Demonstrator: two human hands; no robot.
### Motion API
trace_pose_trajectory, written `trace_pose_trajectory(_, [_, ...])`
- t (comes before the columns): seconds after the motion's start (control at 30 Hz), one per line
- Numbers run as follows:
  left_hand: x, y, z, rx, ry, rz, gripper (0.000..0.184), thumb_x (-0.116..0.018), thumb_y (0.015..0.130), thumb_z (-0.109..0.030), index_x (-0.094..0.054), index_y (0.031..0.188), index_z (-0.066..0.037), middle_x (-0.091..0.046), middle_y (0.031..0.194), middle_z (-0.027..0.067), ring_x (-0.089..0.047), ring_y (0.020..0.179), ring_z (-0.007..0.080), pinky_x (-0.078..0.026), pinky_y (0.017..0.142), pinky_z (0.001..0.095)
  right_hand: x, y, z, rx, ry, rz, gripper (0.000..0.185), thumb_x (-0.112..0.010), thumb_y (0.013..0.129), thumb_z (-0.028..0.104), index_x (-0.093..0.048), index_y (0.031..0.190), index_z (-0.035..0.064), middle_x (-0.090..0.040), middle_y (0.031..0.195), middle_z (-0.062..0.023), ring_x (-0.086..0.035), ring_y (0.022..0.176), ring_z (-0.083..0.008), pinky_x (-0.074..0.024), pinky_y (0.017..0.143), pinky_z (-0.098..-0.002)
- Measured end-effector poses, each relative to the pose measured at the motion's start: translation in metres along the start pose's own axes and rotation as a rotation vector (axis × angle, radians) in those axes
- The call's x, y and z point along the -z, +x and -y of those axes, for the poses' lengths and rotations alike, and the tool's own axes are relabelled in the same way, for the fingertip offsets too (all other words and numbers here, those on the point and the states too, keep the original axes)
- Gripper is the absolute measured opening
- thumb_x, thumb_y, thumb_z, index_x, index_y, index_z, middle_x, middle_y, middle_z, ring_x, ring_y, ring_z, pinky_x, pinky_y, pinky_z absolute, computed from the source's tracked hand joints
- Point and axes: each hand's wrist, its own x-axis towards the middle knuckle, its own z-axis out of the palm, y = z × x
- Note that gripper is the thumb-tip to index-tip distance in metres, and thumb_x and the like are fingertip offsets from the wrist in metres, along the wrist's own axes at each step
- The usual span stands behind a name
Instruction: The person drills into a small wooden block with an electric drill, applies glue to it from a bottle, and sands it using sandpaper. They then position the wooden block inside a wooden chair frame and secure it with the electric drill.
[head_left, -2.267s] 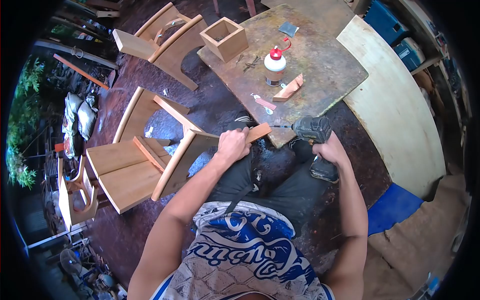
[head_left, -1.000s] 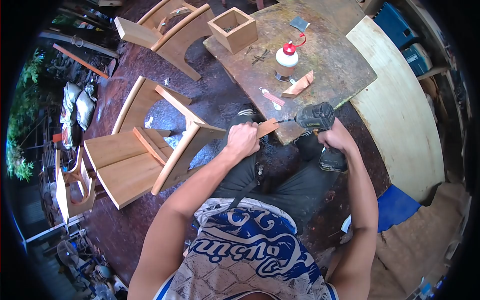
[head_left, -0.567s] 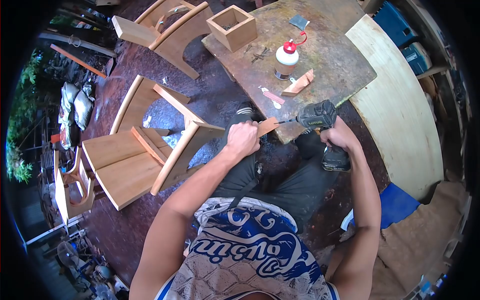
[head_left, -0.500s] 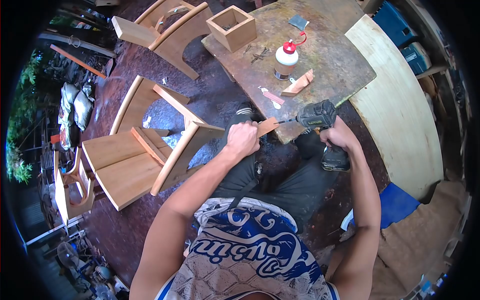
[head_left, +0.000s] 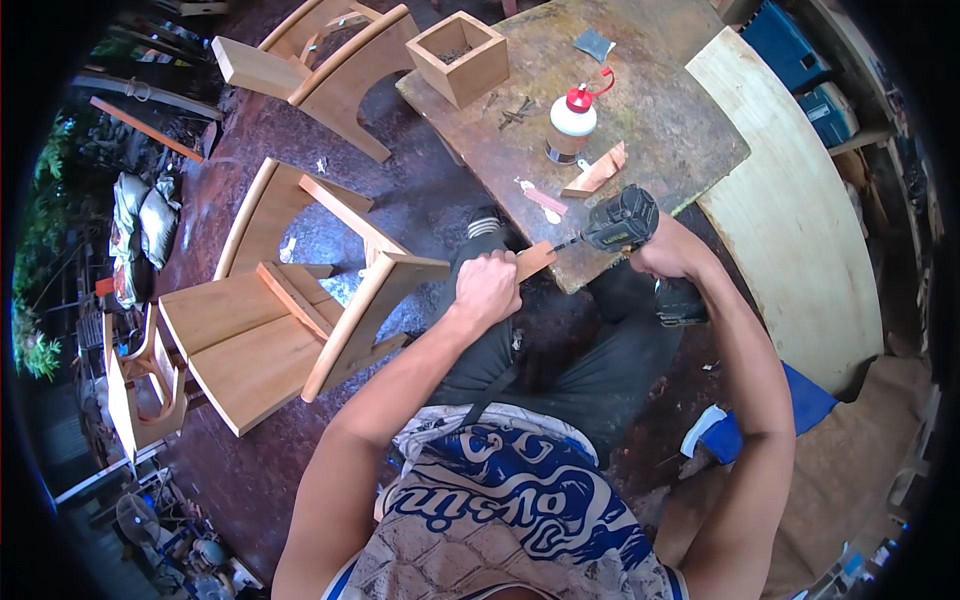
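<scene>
My left hand (head_left: 488, 287) is closed around a small wooden block (head_left: 536, 259), whose end sticks out to the right of the fingers. In my right hand (head_left: 668, 250) is a dark cordless drill (head_left: 622, 218), held level with its bit pointing left. The bit's tip meets the right end of the block or sits right beside it; I cannot tell how deep it is. Both are at the near corner of the worktable (head_left: 690, 150). On that table stand a white glue bottle (head_left: 573, 125) with a red cap and an angled wood piece (head_left: 597, 172).
Left of me lies a partly built wooden chair (head_left: 250, 340), with another wooden frame (head_left: 350, 100) behind it. An open wooden box (head_left: 458, 65) stands at the table's far left, near several loose screws (head_left: 517, 113). A pale plywood sheet (head_left: 800, 210) curves along the right.
My right hand and the drill's rear have shifted, the right elbow has swung outward, and the drill has tilted slightly. The left hand still holds the block. The view has moved a little.
</scene>
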Motion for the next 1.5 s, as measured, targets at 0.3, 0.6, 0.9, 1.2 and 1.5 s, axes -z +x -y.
trace_pose_trajectory(0.3, [-0.002, 0.002, 0.0, -0.002, -0.014, 0.014, 0.03, -0.07, 0.069, -0.019, -0.061, 0.09, -0.001, -0.067, 0.083, 0.0167, -0.07, 0.074, 0.0322, -0.057, 0.065, 0.0436, 0.0, -0.001, 0.008, -0.022, -0.017, 0.023, 0.026, -0.06, 0.062, 0.001, -0.061, 0.088, -0.002, -0.057, 0.059, -0.0091, -0.056, 0.049, -0.0163, -0.0435, 0.045, -0.033])
trace_pose_trajectory(0.6, [-0.003, 0.003, 0.002, -0.008, -0.027, 0.008, 0.029, -0.07, 0.069, -0.016, -0.06, 0.091, 0.0, -0.066, 0.082, 0.0176, -0.07, 0.07, 0.0333, -0.057, 0.064, 0.0436, 0.004, 0.003, 0.002, -0.058, 0.066, 0.069, 0.034, -0.058, 0.062, -0.003, -0.062, 0.095, 0.0, -0.056, 0.06, -0.006, -0.053, 0.047, -0.0149, -0.0413, 0.044, -0.0324])
trace_pose_trajectory(0.9, [0.0, 0.005, 0.001, -0.02, -0.023, 0.018, 0.032, -0.069, 0.067, -0.016, -0.061, 0.092, 0.002, -0.067, 0.082, 0.018, -0.07, 0.069, 0.0335, -0.058, 0.063, 0.0435, 0.005, 0.001, 0.009, -0.058, 0.079, 0.053, 0.029, -0.056, 0.061, -0.004, -0.061, 0.089, -0.0009, -0.053, 0.058, -0.0062, -0.051, 0.046, -0.0146, -0.0395, 0.042, -0.0323])
trace_pose_trajectory(1.2, [-0.002, 0.006, 0.001, -0.01, -0.021, 0.01, 0.033, -0.067, 0.067, -0.015, -0.063, 0.093, 0.004, -0.068, 0.082, 0.0182, -0.07, 0.068, 0.0335, -0.058, 0.062, 0.0434, 0.003, 0.008, -0.001, -0.048, 0.122, 0.093, 0.022, -0.055, 0.06, -0.005, -0.058, 0.081, -0.0012, -0.05, 0.056, -0.0068, -0.051, 0.045, -0.0151, -0.0373, 0.04, -0.0321])
trace_pose_trajectory(1.5, [0.0, 0.007, 0.001, -0.012, -0.025, 0.013, 0.031, -0.067, 0.066, -0.014, -0.063, 0.092, 0.004, -0.068, 0.081, 0.0187, -0.07, 0.068, 0.0346, -0.058, 0.062, 0.0441, 0.002, 0.007, -0.001, -0.098, 0.172, 0.06, 0.024, -0.054, 0.052, -0.008, -0.055, 0.075, -0.0014, -0.05, 0.058, -0.0067, -0.051, 0.045, -0.0164, -0.035, 0.037, -0.0325])
